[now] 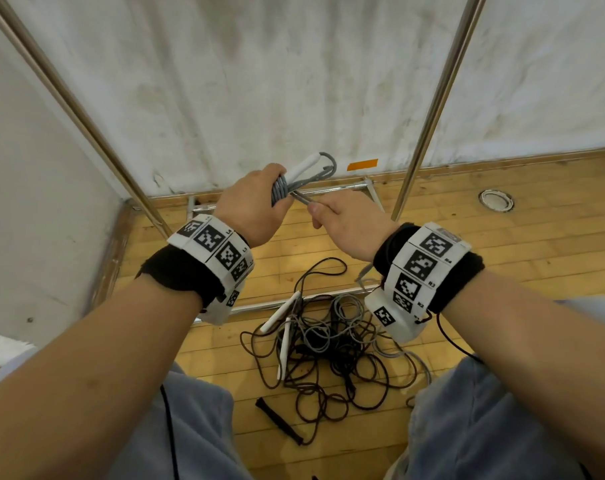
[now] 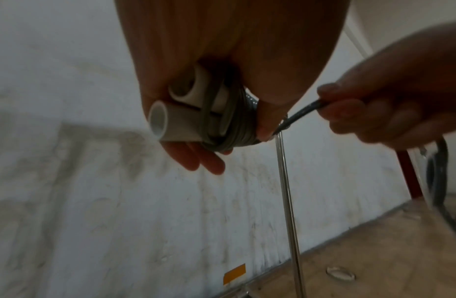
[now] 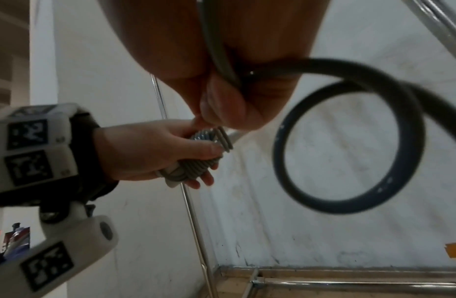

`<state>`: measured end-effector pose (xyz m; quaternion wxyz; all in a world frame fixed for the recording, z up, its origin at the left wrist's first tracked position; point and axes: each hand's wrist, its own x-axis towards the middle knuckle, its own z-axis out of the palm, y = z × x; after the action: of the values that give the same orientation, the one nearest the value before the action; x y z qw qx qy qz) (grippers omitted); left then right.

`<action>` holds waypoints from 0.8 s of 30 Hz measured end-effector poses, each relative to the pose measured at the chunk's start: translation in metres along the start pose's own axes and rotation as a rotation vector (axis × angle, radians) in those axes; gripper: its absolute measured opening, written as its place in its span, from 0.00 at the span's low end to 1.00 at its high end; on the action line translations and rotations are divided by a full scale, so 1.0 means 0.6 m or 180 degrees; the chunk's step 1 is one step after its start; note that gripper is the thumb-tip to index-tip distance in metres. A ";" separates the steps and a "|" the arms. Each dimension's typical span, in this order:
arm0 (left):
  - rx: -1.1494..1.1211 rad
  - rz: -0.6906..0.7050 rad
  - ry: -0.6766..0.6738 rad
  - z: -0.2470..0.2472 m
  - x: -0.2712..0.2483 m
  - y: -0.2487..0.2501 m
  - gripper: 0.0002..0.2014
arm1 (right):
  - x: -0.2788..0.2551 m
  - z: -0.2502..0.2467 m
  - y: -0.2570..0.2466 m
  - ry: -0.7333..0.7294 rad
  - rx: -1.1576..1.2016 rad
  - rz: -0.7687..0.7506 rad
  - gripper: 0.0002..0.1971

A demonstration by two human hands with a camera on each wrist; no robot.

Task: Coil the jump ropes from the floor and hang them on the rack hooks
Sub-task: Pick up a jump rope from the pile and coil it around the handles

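Left hand (image 1: 249, 202) clamped around coiled grey jump rope with two white plastic handles (image 1: 296, 174), right hand (image 1: 349, 225) just beside it pinching the rope's loose grey strand, tangled pile of dark and grey jump ropes (image 1: 329, 348) on wooden floor (image 1: 502, 244) below both hands, chrome rack poles (image 1: 432, 109) beyond

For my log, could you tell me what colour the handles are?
White handles, clearest in the left wrist view.

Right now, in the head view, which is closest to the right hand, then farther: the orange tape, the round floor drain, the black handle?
From the right hand:
1. Orange tape, on the wall just above.
2. Round floor drain, off right.
3. Black handle, on the floor near the knees.
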<state>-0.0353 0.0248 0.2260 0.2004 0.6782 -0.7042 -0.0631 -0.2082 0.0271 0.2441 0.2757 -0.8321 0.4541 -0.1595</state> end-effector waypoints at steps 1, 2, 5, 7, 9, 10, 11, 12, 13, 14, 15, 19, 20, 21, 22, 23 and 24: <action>0.0092 -0.0025 -0.0064 0.004 0.000 0.001 0.18 | -0.002 0.000 -0.002 -0.0063 -0.0091 -0.0033 0.18; 0.0166 -0.0054 -0.0107 0.009 0.000 0.003 0.17 | -0.005 0.000 -0.004 -0.0109 -0.0208 -0.0079 0.18; 0.0252 -0.0003 -0.0218 0.024 -0.002 0.006 0.15 | -0.011 -0.002 -0.006 -0.0110 -0.0475 -0.0208 0.16; 0.0254 0.0063 -0.0295 0.030 -0.003 0.005 0.13 | -0.012 -0.008 -0.003 -0.0096 -0.0551 -0.0203 0.16; 0.0333 0.0080 -0.0369 0.031 -0.005 0.005 0.13 | -0.012 -0.014 0.002 -0.0050 -0.0573 -0.0198 0.15; 0.0370 0.0084 -0.0420 0.032 -0.007 0.006 0.13 | -0.012 -0.015 0.004 -0.0010 -0.0516 -0.0194 0.15; 0.0399 0.0089 -0.0480 0.033 -0.009 0.008 0.13 | -0.011 -0.016 0.005 0.0034 -0.0459 -0.0195 0.15; 0.0424 0.0102 -0.0532 0.035 -0.012 0.011 0.13 | -0.010 -0.015 0.006 0.0089 -0.0456 -0.0204 0.15; 0.0449 0.0122 -0.0559 0.037 -0.015 0.014 0.13 | -0.009 -0.014 0.007 0.0167 -0.0504 -0.0222 0.16; 0.0470 0.0145 -0.0553 0.037 -0.017 0.017 0.13 | -0.006 -0.013 0.009 0.0268 -0.0559 -0.0243 0.17; 0.0484 0.0163 -0.0527 0.037 -0.018 0.020 0.14 | -0.004 -0.014 0.012 0.0384 -0.0578 -0.0253 0.17; 0.0579 0.0272 -0.0494 0.032 -0.023 0.031 0.19 | 0.000 -0.018 0.022 0.0661 -0.0589 -0.0262 0.16; 0.0637 0.0315 -0.0504 0.032 -0.026 0.034 0.21 | 0.000 -0.017 0.024 0.0664 -0.0634 -0.0262 0.16; 0.0678 0.0350 -0.0507 0.034 -0.030 0.037 0.22 | -0.001 -0.016 0.025 0.0651 -0.0679 -0.0256 0.17; 0.0707 0.0371 -0.0498 0.036 -0.033 0.040 0.22 | -0.001 -0.015 0.026 0.0642 -0.0713 -0.0246 0.18; 0.0730 0.0384 -0.0482 0.037 -0.035 0.043 0.20 | 0.000 -0.015 0.027 0.0643 -0.0731 -0.0237 0.19; 0.0744 0.0397 -0.0465 0.039 -0.036 0.045 0.18 | 0.000 -0.015 0.028 0.0649 -0.0730 -0.0229 0.20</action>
<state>-0.0690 0.0438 0.2104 0.0718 0.6454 -0.7602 -0.0172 -0.2242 0.0168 0.2412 0.1255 -0.8533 0.4649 -0.1999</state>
